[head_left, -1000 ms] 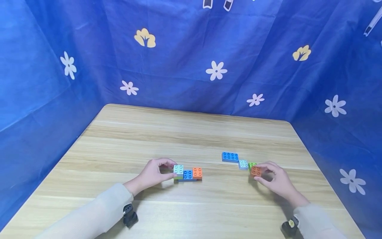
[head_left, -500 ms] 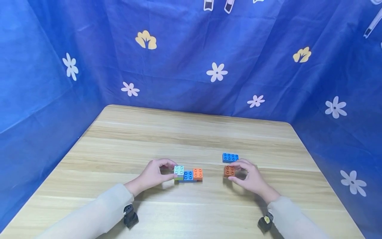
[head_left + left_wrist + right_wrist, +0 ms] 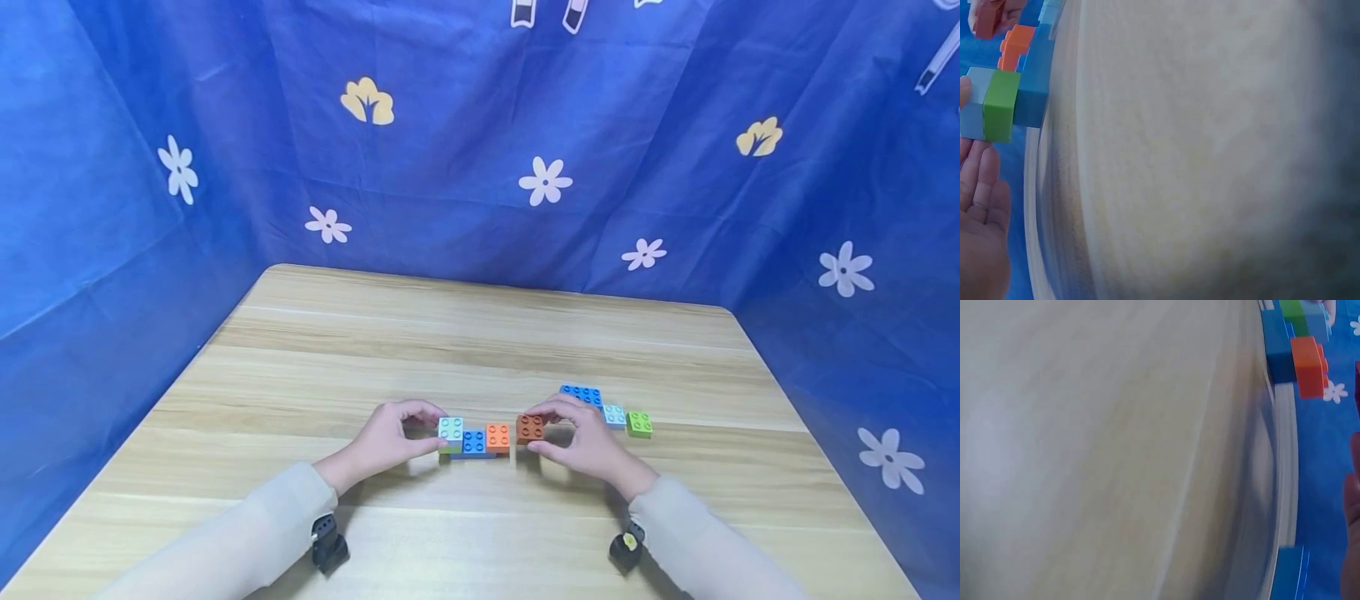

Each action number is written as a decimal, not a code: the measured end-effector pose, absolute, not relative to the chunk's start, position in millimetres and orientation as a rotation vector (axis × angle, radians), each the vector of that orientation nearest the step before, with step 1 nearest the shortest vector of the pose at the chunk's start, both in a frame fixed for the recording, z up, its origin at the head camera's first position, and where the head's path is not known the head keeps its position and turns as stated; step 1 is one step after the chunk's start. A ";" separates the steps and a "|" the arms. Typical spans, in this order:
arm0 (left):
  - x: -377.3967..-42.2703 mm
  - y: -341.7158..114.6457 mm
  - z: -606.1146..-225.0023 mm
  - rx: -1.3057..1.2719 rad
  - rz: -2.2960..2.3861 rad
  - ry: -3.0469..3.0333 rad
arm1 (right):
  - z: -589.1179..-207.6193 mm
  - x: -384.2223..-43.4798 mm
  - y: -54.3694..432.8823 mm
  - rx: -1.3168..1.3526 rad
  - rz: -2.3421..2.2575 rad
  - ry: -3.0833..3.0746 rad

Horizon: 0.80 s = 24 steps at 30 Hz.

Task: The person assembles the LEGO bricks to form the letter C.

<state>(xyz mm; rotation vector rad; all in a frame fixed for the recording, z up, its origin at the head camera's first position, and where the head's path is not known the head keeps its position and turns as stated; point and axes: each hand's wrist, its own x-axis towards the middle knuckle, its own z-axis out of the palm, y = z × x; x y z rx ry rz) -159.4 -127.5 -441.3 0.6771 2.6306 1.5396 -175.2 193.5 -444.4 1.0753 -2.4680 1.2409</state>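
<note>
In the head view, my left hand pinches a pale blue toy brick between thumb and fingers. This brick tops a green brick, which is stacked on the left end of a longer blue brick. An orange brick stands on the blue brick's other end, with bare studs between. My right hand grips a brown brick by its sides. It is held just right of the orange brick, raised above the table, with a narrow gap between them.
Behind the right hand, a second blue brick lies partly hidden on the wooden table. Beside it sit a light blue brick and a green brick. A blue patterned curtain encloses the table's back and sides.
My right hand has carried the brown brick leftward, from beside the loose green brick to near the orange one. The left hand and its stack have stayed in place.
</note>
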 end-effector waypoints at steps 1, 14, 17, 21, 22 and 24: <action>-159.4 -127.4 -441.4 0.677 1.539 2.631 | -443.8 -175.8 190.0 1.092 1.248 -2.459; -160.1 -127.7 -441.6 0.689 1.537 2.642 | -438.5 -182.6 144.2 1.197 1.271 -2.375; -160.2 -127.8 -440.9 0.695 1.541 2.638 | -435.0 -181.7 134.8 1.202 1.272 -2.379; -160.8 -128.4 -441.8 0.701 1.546 2.633 | -434.3 -181.0 124.2 1.209 1.267 -2.374; -160.8 -128.5 -442.1 0.704 1.544 2.635 | -434.1 -180.7 121.8 1.205 1.268 -2.375; -160.9 -128.5 -442.3 0.706 1.539 2.639 | -433.2 -180.1 117.6 1.198 1.269 -2.383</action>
